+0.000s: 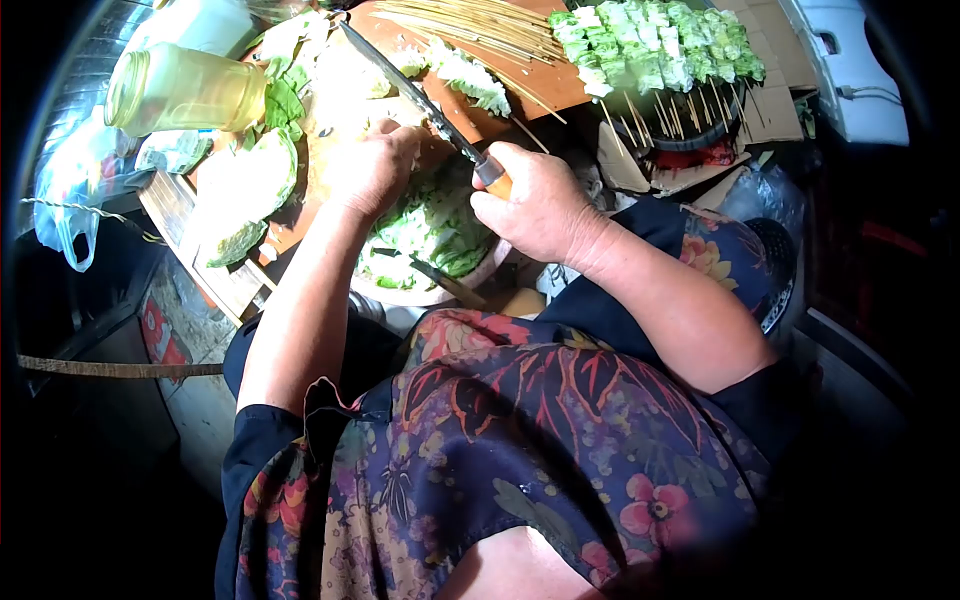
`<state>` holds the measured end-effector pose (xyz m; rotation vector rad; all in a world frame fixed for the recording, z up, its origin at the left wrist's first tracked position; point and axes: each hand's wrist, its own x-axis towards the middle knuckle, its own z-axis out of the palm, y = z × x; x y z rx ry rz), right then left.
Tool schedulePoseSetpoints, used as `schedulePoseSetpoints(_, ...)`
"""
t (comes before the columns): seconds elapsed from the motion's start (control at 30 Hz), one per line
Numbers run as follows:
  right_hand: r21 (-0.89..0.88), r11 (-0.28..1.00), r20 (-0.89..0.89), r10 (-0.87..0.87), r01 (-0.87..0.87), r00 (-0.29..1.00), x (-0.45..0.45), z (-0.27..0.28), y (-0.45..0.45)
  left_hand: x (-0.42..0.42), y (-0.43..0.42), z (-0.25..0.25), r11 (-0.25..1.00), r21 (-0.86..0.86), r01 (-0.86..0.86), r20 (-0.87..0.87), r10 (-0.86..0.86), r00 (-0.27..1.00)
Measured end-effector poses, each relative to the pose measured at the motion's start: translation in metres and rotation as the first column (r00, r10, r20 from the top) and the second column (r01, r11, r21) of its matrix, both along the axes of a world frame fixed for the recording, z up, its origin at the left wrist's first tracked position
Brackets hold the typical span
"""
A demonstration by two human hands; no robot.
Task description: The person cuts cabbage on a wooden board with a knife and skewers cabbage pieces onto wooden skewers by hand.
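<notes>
1. Shredded cabbage [440, 235] fills our bowl [400, 297] by the tabletop's [560, 85] near edge.
2. Our right hand [545, 200] closes round the knife's [435, 118] handle; our left [375, 170] curls half-shut, its contents unclear. We appear to be cutting; another stroke calls for fingertips clear of the blade.
3. A cabbage chunk [245, 190] lies near the left edge.
4. Bamboo skewers [480, 28] line the far edge, loaded cabbage skewers [655, 45] beyond the right.

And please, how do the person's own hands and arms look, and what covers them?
The left hand and right hand have no gloves; the forearms are bare up to plain dark sleeves ending near the elbows.
</notes>
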<state>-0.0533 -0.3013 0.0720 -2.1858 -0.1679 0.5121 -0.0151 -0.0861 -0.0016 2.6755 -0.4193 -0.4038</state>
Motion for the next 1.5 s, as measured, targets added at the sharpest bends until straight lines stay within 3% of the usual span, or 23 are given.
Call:
schedulePoseSetpoints(0.2, -0.088, 0.994, -0.128, 0.049, -0.06, 0.991, -0.007, -0.005, -0.013, -0.006, -0.01, -0.017, 0.934, -0.236, -0.266, 0.039, 0.283, 0.958)
schedulePoseSetpoints(0.27, -0.145, 0.983, -0.183, 0.084, -0.111, 0.979, -0.009, -0.008, -0.018, -0.005, -0.017, -0.008, 0.794, -0.26, -0.549, -0.155, 0.527, 0.836)
schedulePoseSetpoints(0.3, -0.145, 0.983, -0.184, 0.083, -0.11, 0.979, -0.009, -0.009, -0.021, -0.005, -0.017, -0.011, 0.795, -0.26, -0.549, -0.155, 0.526, 0.836)
schedulePoseSetpoints(0.37, -0.193, 0.969, -0.222, 0.114, -0.158, 0.968, -0.01, -0.01, -0.026, -0.006, -0.018, -0.019, 0.818, -0.203, -0.539, 0.001, 0.55, 0.835)
schedulePoseSetpoints(0.5, -0.187, 0.964, -0.217, 0.148, -0.19, 0.965, -0.009, -0.007, -0.032, -0.003, -0.021, -0.016, 0.808, -0.117, -0.577, -0.012, 0.58, 0.815)
schedulePoseSetpoints(0.57, -0.23, 0.944, -0.155, 0.202, -0.234, 0.967, -0.007, -0.006, -0.034, 0.002, -0.02, -0.015, 0.795, -0.076, -0.602, -0.137, 0.59, 0.796)
schedulePoseSetpoints(0.7, -0.273, 0.936, -0.101, 0.204, -0.224, 0.974, -0.006, -0.01, -0.037, 0.003, -0.022, -0.013, 0.811, -0.053, -0.583, -0.069, 0.579, 0.812)
schedulePoseSetpoints(0.87, -0.352, 0.875, -0.232, 0.264, -0.333, 0.936, 0.008, -0.01, -0.032, 0.008, -0.021, -0.01, 0.805, -0.047, -0.592, -0.136, 0.582, 0.802)
schedulePoseSetpoints(1.13, -0.353, 0.906, -0.192, 0.174, -0.233, 0.966, -0.002, -0.021, -0.029, 0.011, -0.029, -0.008, 0.84, -0.041, -0.541, -0.16, 0.529, 0.833)
schedulePoseSetpoints(1.23, -0.34, 0.904, -0.241, 0.182, -0.258, 0.953, 0.0, -0.014, -0.03, 0.009, -0.028, -0.012, 0.784, -0.098, -0.612, -0.223, 0.582, 0.782)
schedulePoseSetpoints(1.33, -0.269, 0.939, -0.293, 0.133, -0.215, 0.947, -0.001, -0.012, -0.033, 0.006, -0.027, -0.017, 0.815, -0.108, -0.57, -0.183, 0.547, 0.817)
schedulePoseSetpoints(1.5, -0.191, 0.972, -0.183, 0.099, -0.134, 0.978, -0.007, -0.021, -0.042, -0.01, -0.042, -0.006, 0.901, -0.029, -0.433, -0.015, 0.432, 0.902)
